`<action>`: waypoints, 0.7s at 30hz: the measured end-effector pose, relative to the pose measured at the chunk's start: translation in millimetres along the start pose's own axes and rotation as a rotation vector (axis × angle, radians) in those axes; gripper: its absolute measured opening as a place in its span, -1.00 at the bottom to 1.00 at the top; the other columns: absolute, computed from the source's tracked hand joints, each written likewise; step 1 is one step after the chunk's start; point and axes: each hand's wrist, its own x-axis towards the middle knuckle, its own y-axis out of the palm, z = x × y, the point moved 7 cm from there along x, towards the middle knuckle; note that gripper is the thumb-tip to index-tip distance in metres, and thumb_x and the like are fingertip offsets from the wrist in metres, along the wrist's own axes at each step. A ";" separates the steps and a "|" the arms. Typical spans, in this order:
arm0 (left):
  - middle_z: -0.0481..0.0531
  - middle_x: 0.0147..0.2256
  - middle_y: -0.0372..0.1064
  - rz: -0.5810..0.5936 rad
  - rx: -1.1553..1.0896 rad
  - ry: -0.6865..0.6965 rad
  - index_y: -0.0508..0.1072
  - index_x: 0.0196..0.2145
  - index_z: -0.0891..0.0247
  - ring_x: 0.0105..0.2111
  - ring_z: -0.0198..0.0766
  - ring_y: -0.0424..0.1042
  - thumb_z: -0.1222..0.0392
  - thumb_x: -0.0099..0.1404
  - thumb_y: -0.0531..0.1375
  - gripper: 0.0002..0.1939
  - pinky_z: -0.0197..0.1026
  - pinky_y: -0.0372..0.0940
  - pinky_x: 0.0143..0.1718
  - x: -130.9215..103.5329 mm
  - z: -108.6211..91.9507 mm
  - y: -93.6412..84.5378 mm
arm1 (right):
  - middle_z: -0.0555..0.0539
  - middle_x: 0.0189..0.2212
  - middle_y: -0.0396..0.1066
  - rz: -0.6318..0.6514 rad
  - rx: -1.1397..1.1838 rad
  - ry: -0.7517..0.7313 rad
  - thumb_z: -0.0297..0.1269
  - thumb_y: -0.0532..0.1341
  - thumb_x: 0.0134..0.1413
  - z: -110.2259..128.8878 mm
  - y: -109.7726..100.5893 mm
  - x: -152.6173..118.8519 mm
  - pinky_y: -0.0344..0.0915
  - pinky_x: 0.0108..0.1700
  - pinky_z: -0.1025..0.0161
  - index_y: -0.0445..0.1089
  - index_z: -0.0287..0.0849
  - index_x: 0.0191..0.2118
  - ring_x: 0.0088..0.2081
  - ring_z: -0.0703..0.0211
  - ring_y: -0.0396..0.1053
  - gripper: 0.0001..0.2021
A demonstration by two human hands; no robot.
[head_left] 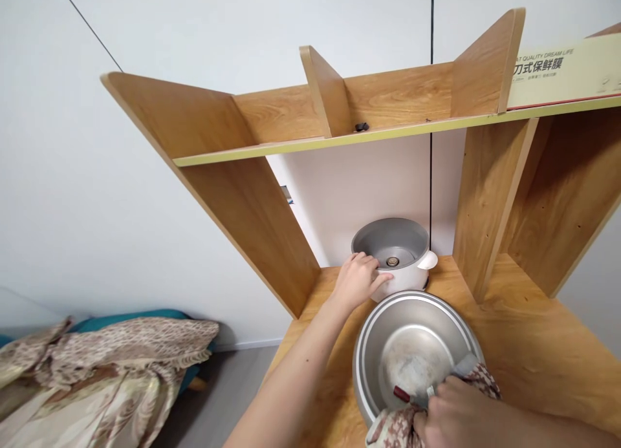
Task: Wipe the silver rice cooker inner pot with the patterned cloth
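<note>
A white rice cooker body [405, 278] with a grey interior stands on the wooden desk near the wall. My left hand [358, 278] grips its left rim, fingers over the edge and thumb outside. In front of it sits a round silver metal pot [365, 344], its inside facing up and its base marked with pale stains. My right hand [451, 412] is closed on a patterned cloth [395, 428] at the pot's near right rim. A small dark red piece [402, 394] shows beside the cloth inside the pot.
Wooden desk [543, 351] with a shelf unit [262, 222] rising behind it. On the upper shelf are a yellow box [572, 73] and a small black object [361, 127]. At lower left, a patterned blanket [130, 344] covers a teal seat [140, 315].
</note>
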 end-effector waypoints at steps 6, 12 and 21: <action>0.19 -0.25 0.59 0.003 0.027 -0.079 0.63 -0.18 0.27 -0.09 0.02 0.48 -0.13 0.50 0.25 -0.62 0.03 0.28 0.06 21.3 -35.2 12.4 | 0.03 -0.67 0.36 -0.016 -0.049 0.062 -0.13 0.22 0.42 2.5 12.8 7.0 -0.11 -0.51 0.12 0.30 -0.11 -0.43 -0.67 0.17 0.18 -0.66; 0.31 0.18 0.45 0.007 0.053 -0.198 0.47 0.20 0.31 0.20 0.07 0.38 -0.20 0.48 0.23 -0.43 0.01 0.24 0.22 14.0 -49.9 0.1 | 0.00 -0.66 0.40 -0.016 -0.063 0.167 -0.15 0.27 0.34 6.8 19.4 15.6 -0.11 -0.51 0.15 0.32 -0.12 -0.43 -0.68 0.17 0.22 -0.70; 0.37 -0.06 0.55 0.436 0.097 -0.495 0.49 0.05 0.39 -0.09 0.13 0.60 0.04 0.48 0.24 -0.64 0.10 0.47 -0.07 -78.2 -39.7 22.6 | -0.03 -0.67 0.39 -0.010 -0.045 0.254 -0.15 0.25 0.34 6.2 19.5 20.9 -0.11 -0.52 0.15 0.35 -0.13 -0.42 -0.68 0.14 0.23 -0.71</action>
